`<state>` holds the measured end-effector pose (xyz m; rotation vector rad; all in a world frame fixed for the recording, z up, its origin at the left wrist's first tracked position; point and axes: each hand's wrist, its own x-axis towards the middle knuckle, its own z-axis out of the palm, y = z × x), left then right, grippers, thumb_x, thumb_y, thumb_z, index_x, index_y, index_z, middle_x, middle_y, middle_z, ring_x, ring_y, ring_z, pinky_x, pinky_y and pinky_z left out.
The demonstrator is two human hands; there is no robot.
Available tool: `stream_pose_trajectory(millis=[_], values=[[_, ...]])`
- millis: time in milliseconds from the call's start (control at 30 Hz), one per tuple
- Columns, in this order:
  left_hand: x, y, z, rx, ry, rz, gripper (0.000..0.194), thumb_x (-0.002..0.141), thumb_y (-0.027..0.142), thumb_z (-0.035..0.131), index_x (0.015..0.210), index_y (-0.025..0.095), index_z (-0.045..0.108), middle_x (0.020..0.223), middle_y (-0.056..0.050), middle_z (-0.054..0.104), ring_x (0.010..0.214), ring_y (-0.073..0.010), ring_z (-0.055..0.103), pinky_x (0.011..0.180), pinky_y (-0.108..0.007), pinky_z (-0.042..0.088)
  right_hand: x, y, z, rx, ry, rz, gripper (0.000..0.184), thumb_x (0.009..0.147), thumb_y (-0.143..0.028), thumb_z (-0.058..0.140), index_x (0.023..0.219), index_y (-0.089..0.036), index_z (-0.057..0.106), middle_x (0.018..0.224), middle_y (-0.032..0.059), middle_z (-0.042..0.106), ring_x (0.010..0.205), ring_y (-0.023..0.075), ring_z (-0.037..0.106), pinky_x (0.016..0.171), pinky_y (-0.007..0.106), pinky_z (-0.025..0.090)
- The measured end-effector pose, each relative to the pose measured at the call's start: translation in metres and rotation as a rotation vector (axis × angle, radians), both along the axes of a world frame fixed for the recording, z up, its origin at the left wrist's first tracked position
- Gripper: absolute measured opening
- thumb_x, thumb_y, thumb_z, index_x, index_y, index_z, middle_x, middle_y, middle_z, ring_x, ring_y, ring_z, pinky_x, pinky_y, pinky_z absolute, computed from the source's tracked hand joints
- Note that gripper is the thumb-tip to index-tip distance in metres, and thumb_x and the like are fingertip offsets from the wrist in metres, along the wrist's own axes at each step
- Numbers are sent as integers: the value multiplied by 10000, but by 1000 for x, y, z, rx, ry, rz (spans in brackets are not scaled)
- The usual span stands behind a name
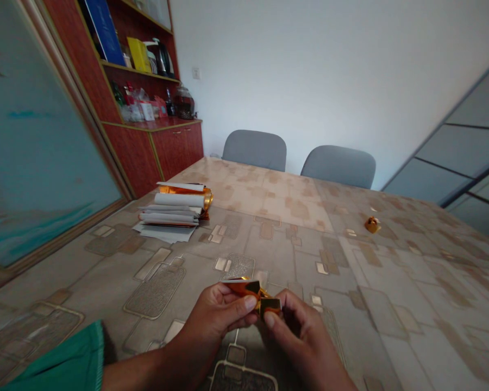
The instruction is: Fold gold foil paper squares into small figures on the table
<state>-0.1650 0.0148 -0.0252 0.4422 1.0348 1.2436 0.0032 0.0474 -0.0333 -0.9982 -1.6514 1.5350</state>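
While the left hand [224, 312] pinches one side of the folded gold foil paper [271, 307] between thumb and fingers, the right hand [299, 326] grips its other side, both just above the table [146, 266]; beyond them lie a stack of papers [171, 214] to the left and a small gold piece [372, 224] to the right

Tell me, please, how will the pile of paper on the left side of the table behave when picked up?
The pile would probably be light, as it looks like thin sheets. It may slide apart, since its edges are uneven and nothing visible binds it. The curled gold sheet at its side would likely flex.
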Motion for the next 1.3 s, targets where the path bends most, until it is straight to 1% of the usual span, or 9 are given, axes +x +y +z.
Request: stream_pose_trajectory(millis=[133, 267, 433, 600, 767, 900, 967, 1133, 1300], values=[[0, 0, -2, 5, 27, -18, 458, 524, 395, 990, 833, 126, 786, 817, -80, 791, 701, -154, 707, 682, -232, 555, -3, -2, 2, 16, -47, -20, 243, 845, -404, 595, 710, -214, 525, 646, -21, 490, 593, 135, 409, 529, 252, 336], [-1, 1, -6, 76, 77, -45, 447, 545, 444, 971, 802, 126, 789, 685, -48, 749, 600, -117, 636, 611, -207, 497, -5, -3, 7, 2, -110, -1, 213, 765, -388, 637, 711, -198, 557, 645, -10, 525, 591, 137, 434, 543, 262, 337], [-2, 3, -7, 81, 107, -93, 459, 574, 479, 948, 804, 113, 794, 653, -50, 730, 594, -111, 610, 616, -206, 472, -5, -1, 1, -8, -26, -55, 229, 768, -354, 705, 691, -204, 551, 612, -25, 529, 555, 120, 423, 511, 247, 318], [-2, 5, -6, 76, 141, -39, 495, 502, 489, 973, 766, 126, 765, 634, -35, 729, 553, -111, 608, 562, -206, 463, 4, 2, -6, -135, 173, 76, 345, 894, -524, 658, 799, -196, 605, 672, 1, 593, 588, 131, 498, 559, 261, 384], [-2, 5, -7, 55, 125, -64, 513, 532, 486, 964, 824, 123, 749, 693, -41, 744, 551, -96, 610, 568, -200, 478, 6, 0, -9, -93, 164, -6, 408, 913, -552, 656, 726, -192, 617, 642, 0, 593, 606, 139, 533, 577, 261, 406], [-2, 5, -9, 130, 115, -75, 530, 605, 471, 939, 923, 130, 686, 716, -35, 739, 548, -88, 606, 535, -178, 457, 4, -2, -11, -138, 201, 17, 434, 889, -588, 673, 720, -192, 615, 653, 2, 611, 621, 143, 554, 602, 266, 433], [-1, 5, -11, 171, 113, -68, 569, 606, 485, 937, 941, 156, 616, 685, -19, 727, 516, -91, 601, 500, -175, 443, 3, -2, -9, -174, 212, 40, 444, 879, -603, 677, 730, -191, 608, 655, 2, 616, 610, 136, 543, 598, 260, 423], [2, 7, -13, 251, 86, -37, 658, 573, 515, 942, 717, 226, 369, 552, 55, 621, 436, -97, 574, 440, -176, 429, 3, 0, 2, -168, 193, 144, 462, 871, -622, 672, 745, -188, 578, 666, -11, 564, 604, 115, 458, 577, 242, 358], [0, 5, -8, 274, 152, -53, 526, 654, 474, 905, 689, 196, 461, 596, 35, 629, 473, -89, 574, 485, -180, 433, 4, 1, -5, -151, 151, 118, 494, 859, -668, 644, 730, -205, 532, 615, -37, 479, 550, 108, 366, 520, 236, 295]])
